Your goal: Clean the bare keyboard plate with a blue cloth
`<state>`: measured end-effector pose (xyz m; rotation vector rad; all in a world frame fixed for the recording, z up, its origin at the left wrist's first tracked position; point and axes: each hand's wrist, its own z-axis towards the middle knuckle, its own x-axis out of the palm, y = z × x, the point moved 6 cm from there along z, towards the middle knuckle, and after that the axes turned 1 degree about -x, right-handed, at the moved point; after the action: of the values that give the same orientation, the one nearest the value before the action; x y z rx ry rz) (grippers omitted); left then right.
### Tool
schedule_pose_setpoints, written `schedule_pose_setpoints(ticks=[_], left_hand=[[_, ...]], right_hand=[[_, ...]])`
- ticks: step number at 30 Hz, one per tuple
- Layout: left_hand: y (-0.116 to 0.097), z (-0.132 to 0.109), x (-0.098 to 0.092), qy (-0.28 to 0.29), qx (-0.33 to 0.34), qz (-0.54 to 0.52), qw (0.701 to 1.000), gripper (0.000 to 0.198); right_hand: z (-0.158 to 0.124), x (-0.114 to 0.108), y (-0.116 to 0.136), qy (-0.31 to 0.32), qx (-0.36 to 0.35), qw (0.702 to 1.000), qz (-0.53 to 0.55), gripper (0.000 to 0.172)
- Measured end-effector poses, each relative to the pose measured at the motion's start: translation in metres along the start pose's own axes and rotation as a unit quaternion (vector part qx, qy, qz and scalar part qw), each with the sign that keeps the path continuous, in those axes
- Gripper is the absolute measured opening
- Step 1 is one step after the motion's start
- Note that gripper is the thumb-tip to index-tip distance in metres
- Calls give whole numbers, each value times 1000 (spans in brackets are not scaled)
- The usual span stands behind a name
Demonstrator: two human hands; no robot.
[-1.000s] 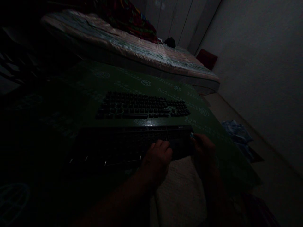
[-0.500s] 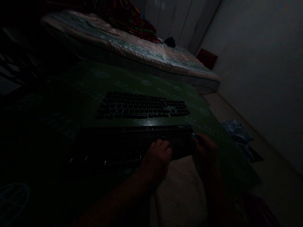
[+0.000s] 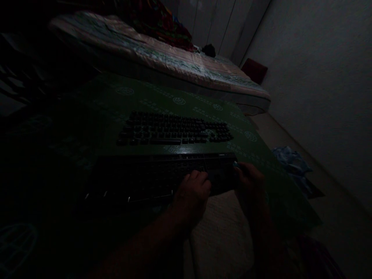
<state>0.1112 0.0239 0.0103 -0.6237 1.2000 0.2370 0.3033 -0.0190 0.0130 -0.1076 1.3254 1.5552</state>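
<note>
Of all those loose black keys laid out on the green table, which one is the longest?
The bar-shaped key in the row nearest the black keyboard base; it is far wider than the small keys beside it.

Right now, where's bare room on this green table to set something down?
Bare table shows between the keys and the bed, and right of the keys to the table's edge. The near middle is crowded: keyboard, left hand and right hand sit close together; only a thin strip parts keyboard from keys. The left is largely too dark to judge.
</note>
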Motion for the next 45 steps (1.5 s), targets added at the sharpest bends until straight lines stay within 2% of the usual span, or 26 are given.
schedule_pose_setpoints(ticks=[7,11,17,21,30,33,38,45], left_hand=[[0,2,1,-2,2,-3,1000,9],[0,2,0,0,-2,1,1000,8],[0,1,1,5,-1,3,1000,9],[1,2,2,-1,-1,8,1000,9],[-1,1,-1,5,-1,-3,1000,9],[-1,2,-1,3,-3,0,1000,9],[-1,2,0,2,-1,1,1000,10],[-1,1,-1,6,-4,3,1000,9]], right_hand=[[0,2,-2,34,5,999,0,22],[-1,1,1,21,-15,1000,-1,22],[-4,5,7,60,-42,997,11,21],[-3,6,9,47,-62,997,11,20],[-3,6,7,63,-33,997,21,19],[-4,6,10,55,-55,997,16,18],[-6,10,15,84,-115,990,6,17],[-5,8,20,83,-127,988,7,17]])
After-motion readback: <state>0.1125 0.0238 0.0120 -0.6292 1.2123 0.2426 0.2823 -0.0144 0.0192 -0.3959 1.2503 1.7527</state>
